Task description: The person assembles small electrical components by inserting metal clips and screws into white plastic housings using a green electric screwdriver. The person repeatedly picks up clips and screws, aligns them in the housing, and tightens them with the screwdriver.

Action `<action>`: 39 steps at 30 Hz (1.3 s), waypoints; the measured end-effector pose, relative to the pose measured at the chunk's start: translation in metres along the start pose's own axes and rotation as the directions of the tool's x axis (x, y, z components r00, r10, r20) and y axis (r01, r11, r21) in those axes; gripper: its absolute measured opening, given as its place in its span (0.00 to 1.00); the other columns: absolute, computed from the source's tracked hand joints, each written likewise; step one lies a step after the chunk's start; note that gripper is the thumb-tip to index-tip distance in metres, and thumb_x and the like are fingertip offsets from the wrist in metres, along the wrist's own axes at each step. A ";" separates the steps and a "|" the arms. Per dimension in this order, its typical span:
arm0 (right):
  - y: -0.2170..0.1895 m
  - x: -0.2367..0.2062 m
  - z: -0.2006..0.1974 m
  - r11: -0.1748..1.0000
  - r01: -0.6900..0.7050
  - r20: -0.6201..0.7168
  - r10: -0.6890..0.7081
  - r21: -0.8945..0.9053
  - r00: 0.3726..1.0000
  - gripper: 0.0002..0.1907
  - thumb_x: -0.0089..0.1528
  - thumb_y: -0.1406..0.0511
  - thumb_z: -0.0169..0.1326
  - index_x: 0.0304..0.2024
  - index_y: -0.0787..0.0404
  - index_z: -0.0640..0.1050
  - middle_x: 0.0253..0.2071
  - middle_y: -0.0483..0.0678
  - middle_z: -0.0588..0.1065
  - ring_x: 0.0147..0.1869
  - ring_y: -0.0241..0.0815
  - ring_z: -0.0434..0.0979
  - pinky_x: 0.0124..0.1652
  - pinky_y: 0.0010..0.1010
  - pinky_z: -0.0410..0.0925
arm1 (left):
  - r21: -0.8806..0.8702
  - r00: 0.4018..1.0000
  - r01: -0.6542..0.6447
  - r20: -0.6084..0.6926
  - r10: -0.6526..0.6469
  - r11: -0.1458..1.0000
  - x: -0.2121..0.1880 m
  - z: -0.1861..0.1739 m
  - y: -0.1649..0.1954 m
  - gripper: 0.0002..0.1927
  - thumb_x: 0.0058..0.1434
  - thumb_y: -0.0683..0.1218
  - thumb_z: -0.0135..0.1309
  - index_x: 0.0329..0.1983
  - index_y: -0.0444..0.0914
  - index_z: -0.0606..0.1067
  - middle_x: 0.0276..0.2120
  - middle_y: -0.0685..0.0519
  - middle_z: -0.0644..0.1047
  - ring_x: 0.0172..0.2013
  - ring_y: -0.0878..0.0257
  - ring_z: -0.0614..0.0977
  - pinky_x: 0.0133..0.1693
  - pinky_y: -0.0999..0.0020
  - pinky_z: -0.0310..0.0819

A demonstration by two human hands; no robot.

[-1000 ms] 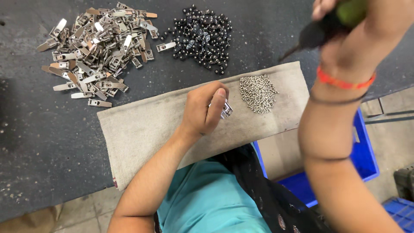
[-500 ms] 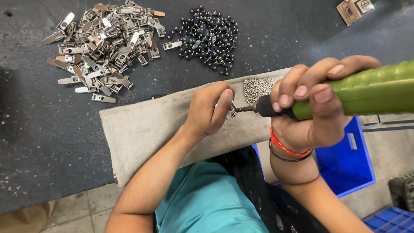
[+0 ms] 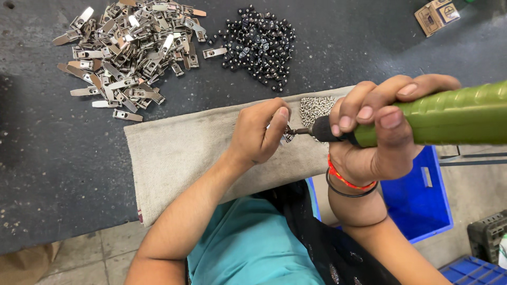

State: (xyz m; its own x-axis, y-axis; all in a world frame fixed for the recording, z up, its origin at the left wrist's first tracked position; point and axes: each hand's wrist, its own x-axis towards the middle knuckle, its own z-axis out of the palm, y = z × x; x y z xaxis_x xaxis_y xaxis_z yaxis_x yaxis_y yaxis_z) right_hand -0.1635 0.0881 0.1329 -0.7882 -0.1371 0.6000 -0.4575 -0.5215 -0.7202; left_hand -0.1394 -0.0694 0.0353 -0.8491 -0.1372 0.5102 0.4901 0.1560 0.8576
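Note:
My left hand (image 3: 260, 131) rests on a beige cloth (image 3: 179, 153) and pinches a small metal clip part (image 3: 288, 136) between thumb and fingers. My right hand (image 3: 376, 138) grips a green-handled screwdriver (image 3: 454, 115) held nearly level; its dark tip (image 3: 298, 131) meets the part at my left fingertips. A small heap of silver screws (image 3: 315, 108) lies on the cloth just behind the tool's tip.
A pile of metal clips (image 3: 129, 50) and a heap of small black parts (image 3: 256, 45) lie on the dark worktable (image 3: 47, 169). A small cardboard box (image 3: 435, 16) sits far right. Blue plastic crates (image 3: 420, 203) stand below the table edge.
My right hand came down from the upper right with the screwdriver and set its tip against the part in my left hand. My left hand has stayed on the cloth.

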 end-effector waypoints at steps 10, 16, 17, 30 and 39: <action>-0.003 -0.002 0.003 1.000 0.020 0.015 -0.020 -0.001 1.000 0.14 0.72 0.68 0.54 0.53 0.62 0.63 0.29 0.53 0.67 0.22 0.44 0.66 0.25 0.36 0.64 | 0.014 1.000 0.007 -0.009 -0.007 1.000 0.001 0.001 0.003 0.15 0.75 0.48 0.42 0.36 0.35 0.74 0.26 0.45 0.74 0.28 0.52 0.78 0.34 0.60 0.71; -0.003 0.000 0.006 0.998 0.042 0.013 -0.042 -0.042 0.999 0.14 0.69 0.70 0.54 0.51 0.62 0.62 0.28 0.53 0.67 0.20 0.43 0.66 0.24 0.34 0.64 | 0.042 1.000 0.002 0.005 -0.002 0.999 0.001 0.001 0.003 0.15 0.74 0.47 0.43 0.35 0.35 0.73 0.27 0.45 0.74 0.29 0.49 0.78 0.34 0.58 0.71; -0.003 0.000 0.007 0.998 0.046 0.016 -0.045 -0.051 0.999 0.14 0.69 0.70 0.54 0.51 0.62 0.62 0.28 0.53 0.67 0.20 0.43 0.66 0.24 0.34 0.65 | 0.048 1.000 -0.004 0.007 0.004 0.999 0.001 0.002 0.003 0.15 0.74 0.48 0.43 0.35 0.35 0.73 0.27 0.45 0.74 0.29 0.49 0.78 0.34 0.58 0.71; 0.000 0.003 0.007 1.000 0.006 0.049 -0.005 -0.018 0.999 0.15 0.66 0.73 0.52 0.49 0.63 0.62 0.26 0.53 0.67 0.20 0.42 0.66 0.22 0.32 0.67 | 0.050 0.997 -0.071 0.027 0.070 0.996 -0.001 0.013 -0.003 0.13 0.72 0.45 0.46 0.33 0.35 0.72 0.26 0.43 0.72 0.30 0.45 0.77 0.35 0.54 0.69; 0.007 0.008 0.011 0.999 -0.038 0.085 0.038 -0.007 0.996 0.16 0.63 0.76 0.52 0.47 0.63 0.61 0.24 0.52 0.66 0.18 0.41 0.66 0.20 0.30 0.66 | -0.035 1.000 0.013 -0.007 -0.013 0.999 -0.001 0.010 -0.003 0.14 0.74 0.46 0.44 0.33 0.34 0.71 0.25 0.45 0.72 0.27 0.50 0.76 0.33 0.58 0.69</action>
State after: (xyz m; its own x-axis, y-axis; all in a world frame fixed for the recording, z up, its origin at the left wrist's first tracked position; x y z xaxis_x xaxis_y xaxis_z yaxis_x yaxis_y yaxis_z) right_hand -0.1688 0.0737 0.1365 -0.7671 -0.2281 0.5997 -0.4303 -0.5103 -0.7446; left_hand -0.1419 -0.0598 0.0315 -0.8540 -0.1458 0.4994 0.4859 0.1198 0.8658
